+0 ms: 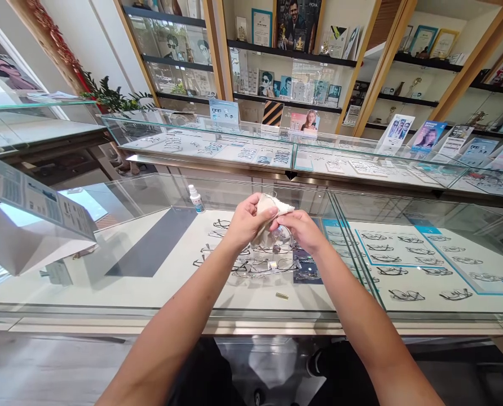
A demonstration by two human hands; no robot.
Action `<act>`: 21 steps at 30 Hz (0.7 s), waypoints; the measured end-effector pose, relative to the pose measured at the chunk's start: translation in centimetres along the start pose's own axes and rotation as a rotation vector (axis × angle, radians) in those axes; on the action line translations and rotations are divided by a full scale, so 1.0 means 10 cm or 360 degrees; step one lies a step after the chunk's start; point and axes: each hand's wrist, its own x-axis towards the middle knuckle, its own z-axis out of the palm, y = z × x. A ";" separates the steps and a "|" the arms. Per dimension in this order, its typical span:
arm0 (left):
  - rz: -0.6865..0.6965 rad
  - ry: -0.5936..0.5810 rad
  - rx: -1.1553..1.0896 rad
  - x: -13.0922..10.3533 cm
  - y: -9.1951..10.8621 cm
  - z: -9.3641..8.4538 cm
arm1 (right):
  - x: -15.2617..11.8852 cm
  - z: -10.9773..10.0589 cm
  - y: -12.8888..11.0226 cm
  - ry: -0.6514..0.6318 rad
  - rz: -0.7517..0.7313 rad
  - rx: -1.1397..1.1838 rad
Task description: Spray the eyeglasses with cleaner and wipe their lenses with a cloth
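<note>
Head view: outstretched left hand (246, 221) and right hand (303, 230), fingers (269, 213) pinching cloth (269, 204), maybe eyeglasses (286, 232) too.

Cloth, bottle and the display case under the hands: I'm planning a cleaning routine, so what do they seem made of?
Cloth: soft, matt fabric, judging by its folds; the fibre is unclear.
Bottle: probably plastic, since it looks white, opaque and smooth.
Display case: its top appears to be polished glass, see-through with reflections and greenish edges.
</note>
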 end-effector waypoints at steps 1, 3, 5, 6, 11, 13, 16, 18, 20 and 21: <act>0.0013 0.0015 0.0016 -0.01 0.00 0.01 | 0.00 0.02 0.00 -0.0016 0.0001 -0.0013; 0.0051 0.0064 0.0039 -0.02 0.00 0.02 | -0.01 0.05 0.01 -0.0030 0.0001 -0.0028; 0.0079 0.0123 0.0038 0.00 -0.03 0.00 | -0.01 0.06 0.01 -0.0033 -0.0010 -0.0031; 0.0076 0.0146 0.0023 0.01 -0.04 -0.01 | -0.01 0.07 0.01 -0.0025 -0.0021 -0.0029; -0.0078 0.0123 -0.0175 0.08 -0.11 -0.08 | 0.01 -0.01 0.03 0.0095 -0.0057 0.0060; -0.0107 0.0107 -0.0247 0.10 -0.12 -0.09 | 0.02 -0.06 0.02 0.0148 -0.0045 0.0139; -0.0114 0.0102 -0.0296 0.11 -0.13 -0.08 | 0.04 -0.12 -0.03 0.0254 -0.0183 0.0205; -0.0148 0.0079 -0.0292 0.11 -0.14 -0.08 | 0.04 -0.15 -0.06 0.0333 -0.0298 0.0186; -0.0192 0.0036 -0.0269 0.10 -0.15 -0.08 | 0.04 -0.17 -0.07 0.0399 -0.0335 0.0152; -0.0212 0.0010 -0.0254 0.10 -0.15 -0.08 | 0.05 -0.17 -0.07 0.0421 -0.0336 0.0140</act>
